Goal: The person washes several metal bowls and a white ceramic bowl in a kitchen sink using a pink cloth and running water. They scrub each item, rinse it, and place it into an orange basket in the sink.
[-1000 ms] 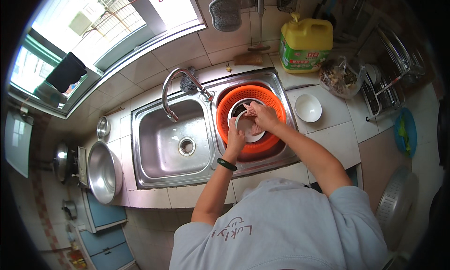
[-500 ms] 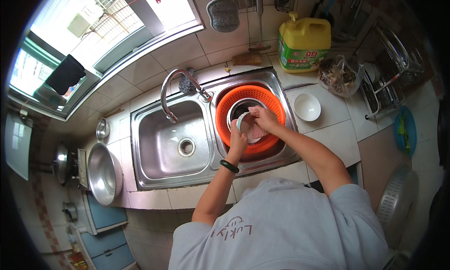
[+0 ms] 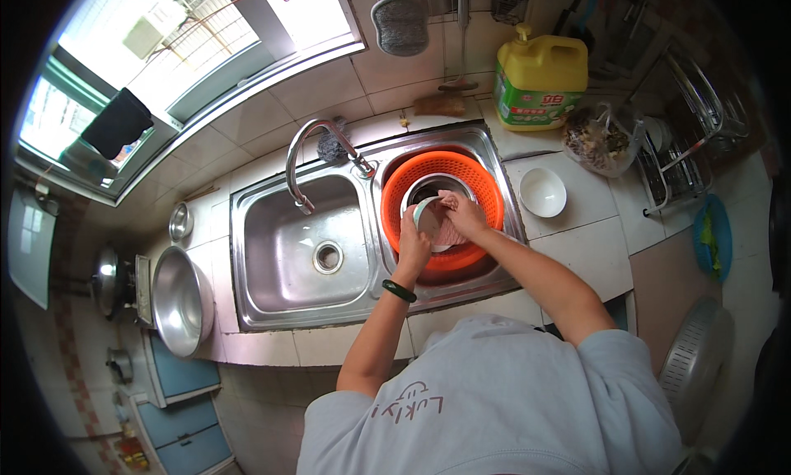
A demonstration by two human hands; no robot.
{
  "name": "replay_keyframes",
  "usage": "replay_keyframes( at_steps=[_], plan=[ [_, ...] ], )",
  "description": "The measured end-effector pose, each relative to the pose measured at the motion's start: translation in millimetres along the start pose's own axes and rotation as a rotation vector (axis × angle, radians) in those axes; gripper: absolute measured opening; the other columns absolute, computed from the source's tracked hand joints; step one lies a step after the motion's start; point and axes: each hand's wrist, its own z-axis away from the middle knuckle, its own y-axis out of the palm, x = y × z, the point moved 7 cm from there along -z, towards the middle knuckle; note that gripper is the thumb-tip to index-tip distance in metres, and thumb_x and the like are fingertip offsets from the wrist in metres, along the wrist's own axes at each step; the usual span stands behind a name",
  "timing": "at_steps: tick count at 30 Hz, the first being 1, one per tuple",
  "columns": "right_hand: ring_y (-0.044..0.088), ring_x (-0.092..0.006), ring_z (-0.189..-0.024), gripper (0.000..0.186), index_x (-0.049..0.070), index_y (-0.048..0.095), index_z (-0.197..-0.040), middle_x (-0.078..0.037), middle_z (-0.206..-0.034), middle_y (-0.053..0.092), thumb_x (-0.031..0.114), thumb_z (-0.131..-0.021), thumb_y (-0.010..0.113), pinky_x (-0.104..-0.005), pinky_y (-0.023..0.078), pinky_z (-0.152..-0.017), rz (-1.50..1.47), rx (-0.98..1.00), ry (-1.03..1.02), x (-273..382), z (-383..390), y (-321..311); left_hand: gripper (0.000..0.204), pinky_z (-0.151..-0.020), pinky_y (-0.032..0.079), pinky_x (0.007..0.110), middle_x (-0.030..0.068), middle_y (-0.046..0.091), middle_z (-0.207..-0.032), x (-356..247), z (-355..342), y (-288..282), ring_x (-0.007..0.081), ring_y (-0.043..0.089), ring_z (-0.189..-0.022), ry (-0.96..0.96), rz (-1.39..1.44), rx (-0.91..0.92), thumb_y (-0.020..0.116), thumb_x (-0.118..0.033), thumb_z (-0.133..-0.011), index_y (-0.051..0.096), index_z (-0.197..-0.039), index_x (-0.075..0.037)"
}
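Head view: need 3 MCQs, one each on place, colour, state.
1. Where is the orange colander?
A. right sink basin
B. left sink basin
C. counter

2. What colour is the big jug behind the sink?
A. blue
B. yellow
C. red

3. What is the small white bowl on the counter doing?
A. held in both hands
B. upside down in the sink
C. standing alone, untouched

Key: 1 A, it fills the right basin under the left hand and right hand. 2 B, yellow body, green label. 3 C, it sits open side up, right of the sink.

Yellow detergent jug (image 3: 540, 75) with green-and-red label (image 3: 534, 111), upright on counter (image 3: 593, 236) behind the sink.
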Motion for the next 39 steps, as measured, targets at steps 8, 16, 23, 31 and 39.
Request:
replay_keyframes(
  at_steps=[8, 16, 23, 31, 39],
  plan=[
    [0.062, -0.016, -0.101, 0.033, 0.0, 0.06, -0.118, -0.009, -0.112, 0.065, 0.004, -0.085, 0.059, -0.03, 0.049, -0.089, -0.538, 0.092, 0.553, -58.3, 31.9, 40.9, 0.056, -0.1, 0.037, 0.037, 0.0182, 0.051, -0.116, -11.5, -3.3, 2.9, 0.0317, 0.05, -0.114, 0.057, -0.008, -0.074, 0.042, 0.012, -0.071, 0.041, -0.125, -0.001],
    [0.063, -0.025, -0.079, 0.014, 0.013, 0.061, -0.079, -0.004, -0.078, 0.064, 0.027, -0.082, 0.059, -0.0374, 0.049, -0.073, 0.683, 0.113, -0.771, 103.8, -10.0, -0.9, 0.054, -0.098, 0.039, 0.038, 0.0199, 0.054, -0.117, -9.0, -4.8, 21.7, 0.0379, 0.052, -0.111, 0.018, 0.034, 0.211, 0.041, 0.011, -0.072, 0.044, -0.124, -0.002],
    [0.065, -0.0261, -0.09, 0.02, 0.009, 0.063, -0.098, -0.008, -0.096, 0.066, 0.015, -0.078, 0.064, -0.0364, 0.051, -0.076, 0.23, 0.075, -0.147, 45.1, -19.0, -14.3, 0.056, -0.098, 0.04, 0.038, 0.0201, 0.053, -0.112, -7.9, -0.4, -0.4, 0.034, 0.053, -0.109, -0.037, 0.002, 0.025, 0.041, 0.011, -0.072, 0.041, -0.126, -0.001],
    [0.065, -0.0212, -0.09, 0.034, -0.001, 0.059, -0.115, -0.014, -0.098, 0.067, 0.014, -0.084, 0.059, -0.0336, 0.051, -0.079, -0.723, -0.044, 0.443, -40.5, 38.2, 45.5, 0.053, -0.101, 0.037, 0.036, 0.0183, 0.046, -0.121, -13.4, -0.4, 0.0, 0.0316, 0.048, -0.115, 0.044, 0.154, -0.175, 0.046, 0.007, -0.075, 0.037, -0.127, 0.001],
    [0.065, -0.0274, -0.087, 0.017, 0.015, 0.061, -0.099, -0.007, -0.09, 0.068, 0.014, -0.084, 0.054, -0.04, 0.05, -0.077, 0.361, 0.228, -0.317, 80.6, -4.9, -30.6, 0.065, -0.1, 0.037, 0.038, 0.0225, 0.049, -0.121, -13.3, -7.1, 15.3, 0.035, 0.048, -0.119, 0.027, -0.011, 0.302, 0.044, 0.009, -0.07, 0.033, -0.133, -0.001]
  ],
)
